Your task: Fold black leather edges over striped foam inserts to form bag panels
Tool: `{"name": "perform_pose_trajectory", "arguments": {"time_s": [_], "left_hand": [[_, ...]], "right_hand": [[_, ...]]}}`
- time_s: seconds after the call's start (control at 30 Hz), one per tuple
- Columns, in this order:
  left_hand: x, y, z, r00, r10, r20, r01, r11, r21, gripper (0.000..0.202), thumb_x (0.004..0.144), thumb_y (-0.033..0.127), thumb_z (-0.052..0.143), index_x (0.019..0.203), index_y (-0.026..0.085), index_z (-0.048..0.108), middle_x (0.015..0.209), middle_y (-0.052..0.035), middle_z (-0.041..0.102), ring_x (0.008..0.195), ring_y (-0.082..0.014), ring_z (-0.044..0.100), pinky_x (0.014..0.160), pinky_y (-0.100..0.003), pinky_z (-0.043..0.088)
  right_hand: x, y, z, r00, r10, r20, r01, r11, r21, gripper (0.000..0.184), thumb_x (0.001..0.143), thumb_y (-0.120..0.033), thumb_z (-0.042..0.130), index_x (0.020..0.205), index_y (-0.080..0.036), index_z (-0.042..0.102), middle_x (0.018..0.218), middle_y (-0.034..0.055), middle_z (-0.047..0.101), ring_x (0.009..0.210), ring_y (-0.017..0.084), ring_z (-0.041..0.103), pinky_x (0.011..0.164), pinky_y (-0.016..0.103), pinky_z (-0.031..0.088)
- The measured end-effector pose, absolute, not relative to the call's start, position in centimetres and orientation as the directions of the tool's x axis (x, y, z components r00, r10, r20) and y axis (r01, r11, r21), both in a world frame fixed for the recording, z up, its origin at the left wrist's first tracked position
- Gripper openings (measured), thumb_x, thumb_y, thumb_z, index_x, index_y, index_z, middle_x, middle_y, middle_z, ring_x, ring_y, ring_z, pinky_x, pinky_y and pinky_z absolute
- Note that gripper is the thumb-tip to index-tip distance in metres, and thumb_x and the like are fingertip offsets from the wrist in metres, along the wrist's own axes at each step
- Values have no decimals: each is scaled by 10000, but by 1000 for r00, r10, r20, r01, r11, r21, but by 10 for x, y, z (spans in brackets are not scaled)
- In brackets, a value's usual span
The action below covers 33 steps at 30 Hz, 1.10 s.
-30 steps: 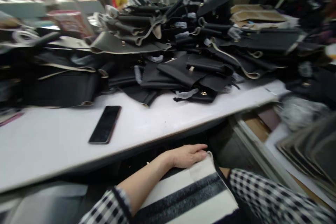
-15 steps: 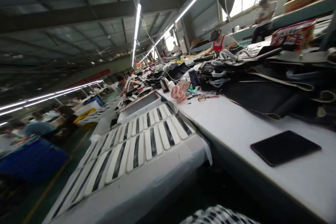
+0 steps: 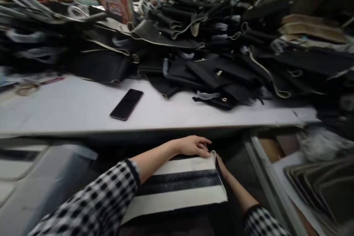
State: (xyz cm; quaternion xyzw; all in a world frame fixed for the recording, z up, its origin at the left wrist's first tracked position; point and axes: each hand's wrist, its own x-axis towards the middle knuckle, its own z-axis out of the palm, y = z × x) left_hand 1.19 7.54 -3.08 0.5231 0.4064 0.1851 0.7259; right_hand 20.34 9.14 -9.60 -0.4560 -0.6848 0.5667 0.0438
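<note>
A white panel with a dark stripe along its middle (image 3: 182,181) lies low in front of me, below the edge of the worktable. My left hand (image 3: 192,146) reaches across to the panel's upper right corner, fingers bent over its rim and pressed to it. At the same corner, my right hand (image 3: 222,167) grips the right edge from the outer side; its fingertips are hidden behind the panel. That edge is turned up, showing a thin pale rim. Both forearms are in black-and-white checked sleeves.
A phone (image 3: 127,104) lies on the white worktable (image 3: 83,110). Behind it are piled black bag pieces (image 3: 204,70) with wrapped handles. At left stands a covered surface (image 3: 59,177) with striped panels; at right, stacked dark sheets (image 3: 312,184) and crumpled clear plastic (image 3: 326,143).
The view has swung right and down, from the rows of striped panels to the worktable front. Both hands have come into view at one striped panel.
</note>
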Motion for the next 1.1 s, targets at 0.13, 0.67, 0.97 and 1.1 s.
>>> {"name": "perform_pose_trajectory", "arguments": {"time_s": [0.13, 0.67, 0.97, 1.1], "left_hand": [[7, 76, -38, 613, 689, -387, 165, 368, 915, 891, 717, 380, 789, 1458, 106, 377, 1129, -141, 706, 989, -234, 657, 904, -340, 474], [9, 72, -31, 512, 747, -424, 210, 369, 905, 1264, 619, 399, 851, 1537, 80, 43, 1095, -144, 712, 969, -239, 657, 886, -328, 465], [9, 73, -25, 580, 788, -206, 160, 137, 978, 542, 718, 397, 759, 1204, 184, 647, 998, -24, 691, 894, -199, 614, 815, -276, 444], [7, 73, -22, 595, 771, -224, 239, 97, 966, 361, 759, 444, 702, 971, 153, 716, 792, 16, 620, 770, -160, 546, 700, -233, 412]], "right_hand": [[295, 76, -74, -557, 502, -661, 634, -257, -729, 682, 852, -783, 360, 892, -142, 590, 506, -39, 528, 369, 108, 485, 392, 240, 433], [243, 129, -16, -540, 826, -162, 803, 447, -395, 669, 929, -660, 293, 533, -161, 499, 541, 36, 530, 550, 130, 435, 566, 312, 157], [210, 144, -6, -771, 613, -170, 632, 768, -98, 667, 985, -553, 272, 629, -172, 689, 694, 101, 717, 603, 169, 607, 555, 317, 138], [206, 143, 0, -795, 575, -195, 593, 803, -51, 664, 1003, -516, 258, 653, -175, 707, 717, 98, 728, 645, 180, 645, 550, 305, 178]]}}
